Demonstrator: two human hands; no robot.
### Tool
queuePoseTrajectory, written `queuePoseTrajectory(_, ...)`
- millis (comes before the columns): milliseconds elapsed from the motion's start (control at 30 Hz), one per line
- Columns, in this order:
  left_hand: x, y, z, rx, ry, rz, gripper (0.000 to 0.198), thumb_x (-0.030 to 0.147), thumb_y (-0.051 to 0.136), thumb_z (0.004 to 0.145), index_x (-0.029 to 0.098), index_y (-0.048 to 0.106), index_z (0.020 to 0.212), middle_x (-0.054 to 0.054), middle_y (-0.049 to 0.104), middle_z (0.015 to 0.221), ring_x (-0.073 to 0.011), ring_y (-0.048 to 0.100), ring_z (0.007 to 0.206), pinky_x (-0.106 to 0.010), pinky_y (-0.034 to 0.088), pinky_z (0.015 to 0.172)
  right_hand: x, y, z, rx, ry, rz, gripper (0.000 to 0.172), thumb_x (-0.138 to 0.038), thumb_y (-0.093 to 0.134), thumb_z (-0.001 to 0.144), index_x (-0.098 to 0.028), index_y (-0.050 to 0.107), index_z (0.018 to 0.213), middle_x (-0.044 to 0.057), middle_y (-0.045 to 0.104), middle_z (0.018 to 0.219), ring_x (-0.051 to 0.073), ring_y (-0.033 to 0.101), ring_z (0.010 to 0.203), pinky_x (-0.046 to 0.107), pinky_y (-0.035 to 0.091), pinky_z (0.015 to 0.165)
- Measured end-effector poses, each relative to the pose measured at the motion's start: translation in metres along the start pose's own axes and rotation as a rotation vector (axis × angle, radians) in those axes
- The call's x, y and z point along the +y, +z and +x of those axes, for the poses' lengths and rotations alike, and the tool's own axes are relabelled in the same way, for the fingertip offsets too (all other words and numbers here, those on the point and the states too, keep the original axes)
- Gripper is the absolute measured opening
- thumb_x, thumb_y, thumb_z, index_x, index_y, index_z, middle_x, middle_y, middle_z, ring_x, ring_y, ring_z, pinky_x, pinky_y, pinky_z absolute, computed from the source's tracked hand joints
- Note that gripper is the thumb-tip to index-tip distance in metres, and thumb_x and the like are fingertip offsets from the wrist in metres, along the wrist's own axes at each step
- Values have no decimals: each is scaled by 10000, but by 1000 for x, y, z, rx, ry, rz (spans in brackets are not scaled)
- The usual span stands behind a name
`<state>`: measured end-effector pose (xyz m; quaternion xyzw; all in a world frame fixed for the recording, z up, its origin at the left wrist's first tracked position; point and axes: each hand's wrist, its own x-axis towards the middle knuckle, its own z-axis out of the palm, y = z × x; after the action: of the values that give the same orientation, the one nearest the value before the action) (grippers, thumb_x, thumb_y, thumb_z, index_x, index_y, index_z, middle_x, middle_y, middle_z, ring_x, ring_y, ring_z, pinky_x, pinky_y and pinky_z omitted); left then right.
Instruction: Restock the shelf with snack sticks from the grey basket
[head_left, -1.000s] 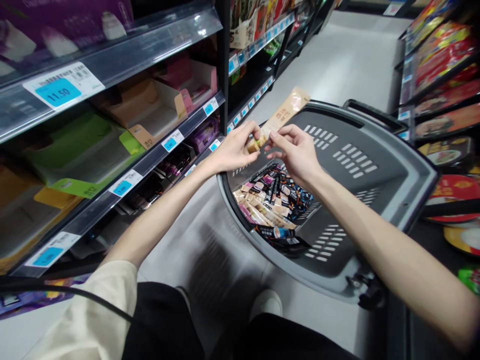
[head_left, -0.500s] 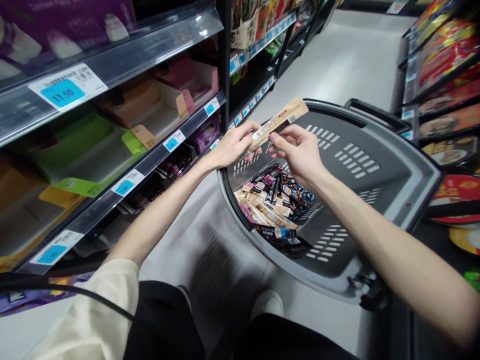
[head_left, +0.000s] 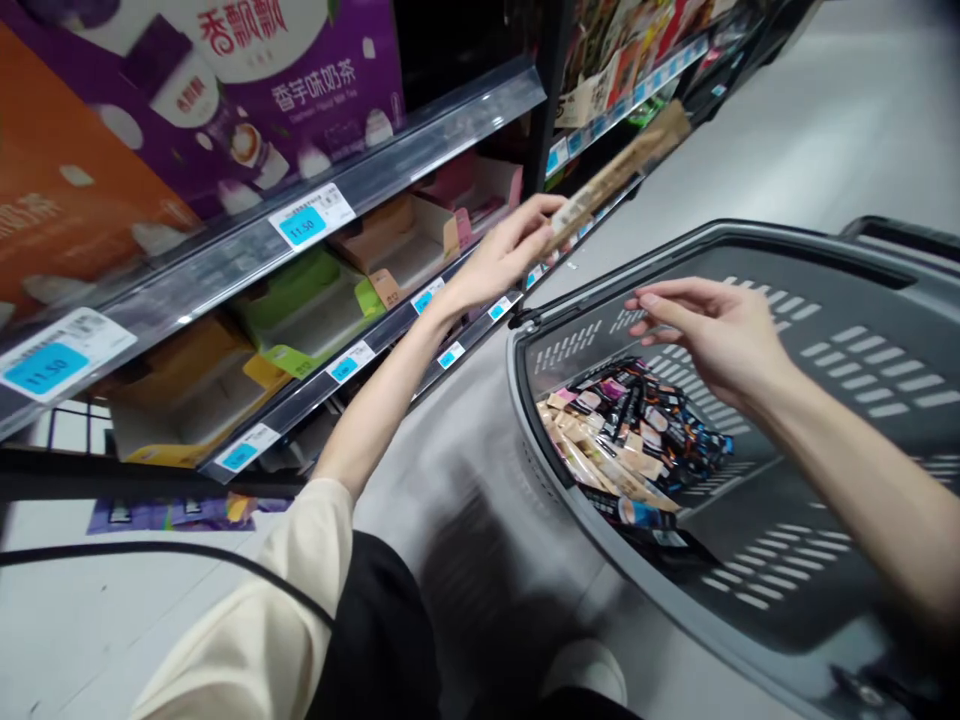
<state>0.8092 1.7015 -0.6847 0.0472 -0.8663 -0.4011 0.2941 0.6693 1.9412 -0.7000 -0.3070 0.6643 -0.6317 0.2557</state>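
Note:
My left hand (head_left: 517,245) is closed around one end of a long, narrow tan stick packet (head_left: 626,175), which tilts up to the right beside the shelves. The packet is smeared by motion, so its print is unreadable. Above the basket, my right hand (head_left: 709,325) holds nothing; its fingers are loosely bent and slightly apart. Below it, the grey shopping basket (head_left: 817,345) contains a pile of stick packets (head_left: 622,430) in tan, black, pink and blue wrappers.
To the left, a shelf edge (head_left: 450,130) carries price tags. Beneath it sit a green open carton (head_left: 307,305), a tan carton (head_left: 409,235) and a yellow carton (head_left: 195,400). Large purple milk tea boxes (head_left: 315,110) stand above. A dark cable (head_left: 172,550) crosses the lower left.
My right hand has let go of the tan packet, which my left hand has carried up toward the shelves. The view has turned left, so the basket appears farther right.

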Motion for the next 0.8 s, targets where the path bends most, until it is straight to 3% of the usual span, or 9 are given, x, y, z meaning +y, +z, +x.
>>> queuePoseTrajectory(167,-6,-56,-13,86,-37,361,352,459,515,1064,251,628,1325,-87,673,1167,-288,656,1221,-507,497,1100,4,4,-1,-35,47,-33,238,-253,843,773,-103,793,952,187,757,1024,160,713,700,246,572,602)
queuePoseTrajectory(267,-8,-72,-30,105,-169,596,308,406,538,1022,249,659,1258,-157,635,1276,-383,555,1320,-627,394,1160,1,7,-3,-52,62,-54,219,-239,836,770,-101,790,933,184,760,1001,151,705,684,234,556,583)
queuePoseTrajectory(367,-12,-81,-43,205,-303,765,345,342,507,1004,272,647,1311,-178,612,1365,-429,478,1398,-700,320,1181,-1,10,-5,-49,80,-69,182,-215,827,781,-100,781,913,181,761,981,146,703,677,219,541,567)
queuePoseTrajectory(500,-24,-98,-51,337,-484,883,494,295,498,976,245,602,1456,-200,589,1466,-430,503,1430,-660,313,1224,-3,12,-6,-51,81,-89,155,-189,811,800,-87,777,911,178,755,965,152,704,674,228,537,565)
queuePoseTrajectory(633,-39,-114,-56,328,-673,894,549,321,502,963,202,596,1490,-219,640,1422,-404,589,1373,-571,423,1184,-3,14,-8,-70,112,-115,161,-200,799,814,-83,775,923,186,749,986,159,696,693,259,544,590)
queuePoseTrajectory(800,-44,-111,-60,295,-688,853,479,416,536,972,205,683,1376,-216,617,1459,-417,568,1402,-571,425,1190,-5,16,-11,-95,107,-132,231,-258,821,776,-89,783,928,173,755,977,144,699,693,230,541,583)
